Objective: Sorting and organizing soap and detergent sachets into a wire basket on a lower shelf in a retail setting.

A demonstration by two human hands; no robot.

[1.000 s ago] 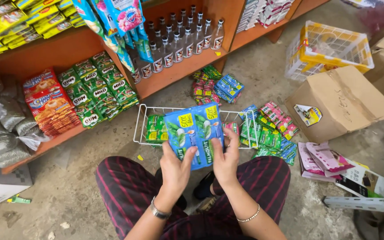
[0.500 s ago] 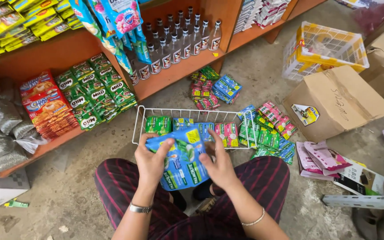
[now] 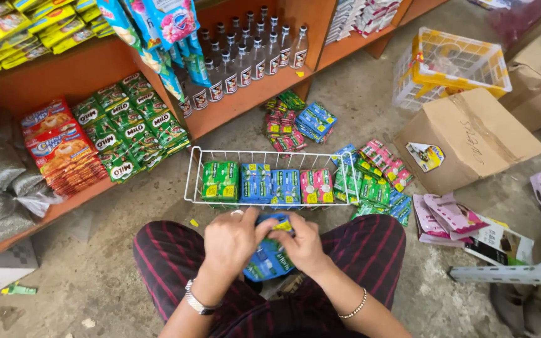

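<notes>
Just ahead of your knees a white wire basket (image 3: 190, 178) sits on the concrete floor (image 3: 370, 94), holding rows of green, blue and pink sachet packs. More loose sachets (image 3: 377, 175) lie beside its right end, with a cardboard box (image 3: 471, 141) and a yellow-and-white crate (image 3: 452, 62) beyond. Orange shelves (image 3: 245, 103) with small bottles (image 3: 245, 53) and green packets (image 3: 126, 128) stand behind; nothing blocks your way to the basket. Half a second ago you held the blue sachet strip (image 3: 269, 260) spread out nearer the basket; now it is gathered low over your lap. Your left hand (image 3: 233, 241) and right hand (image 3: 302, 245) meet over it, fingers curled tight around the strip.
</notes>
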